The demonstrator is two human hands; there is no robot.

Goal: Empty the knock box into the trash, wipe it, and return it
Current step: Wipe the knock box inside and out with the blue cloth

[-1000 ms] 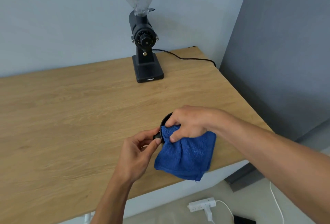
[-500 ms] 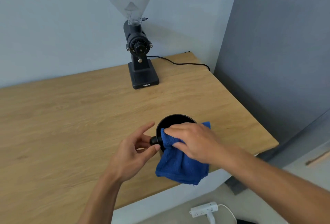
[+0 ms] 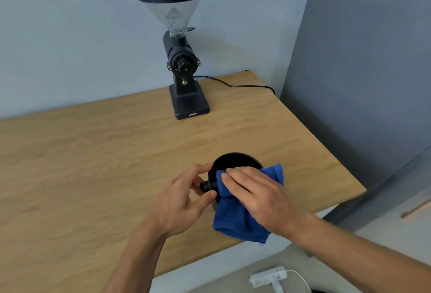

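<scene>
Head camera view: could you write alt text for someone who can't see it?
A right hand presses a blue cloth onto the rim of a black knock box while the left hand steadies its side knob, near the edge of a wooden table. A black coffee grinder stands behind.

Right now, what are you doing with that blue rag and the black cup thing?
A person is wiping out a black knock box that sits near the front edge of a wooden table. The right hand presses a blue cloth over its rim, with the cloth hanging down the near side. The left hand steadies the box by the end of its knock bar. A black coffee grinder stands farther back by the wall, untouched.
</scene>
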